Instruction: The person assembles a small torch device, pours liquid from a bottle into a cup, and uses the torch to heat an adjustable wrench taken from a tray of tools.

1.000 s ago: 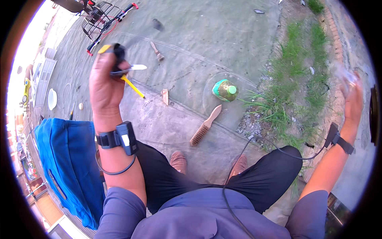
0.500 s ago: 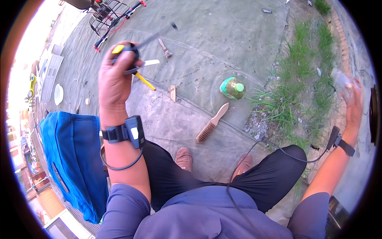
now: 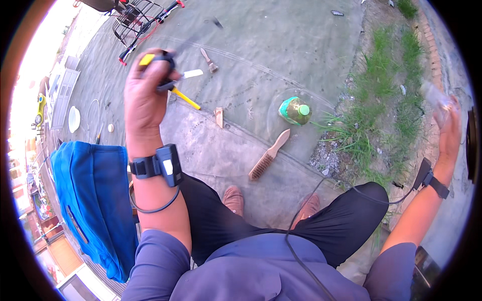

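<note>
My left hand, raised at the left, is closed round a compact black-and-yellow tool. From it a thin, motion-blurred dark strip runs up right to a small black tip; its exact kind is unclear. Just past these fingers, a yellow handle and a white blade show, partly hidden by the hand. Far out at the right, my right hand grips a clear, blurred plastic piece. Between the hands lie a wooden-handled brush, a green-capped bottle and a small wooden block.
A paintbrush lies farther off. Beside my left arm is a blue bag. Black metal racks with red-ended bars stand at the far left, near a white bowl. Grass borders a brick edge at right. A cable crosses my lap.
The black tip by my left hand has shifted slightly up and left. My right hand and its clear plastic piece have moved a little. Both grips stay closed.
</note>
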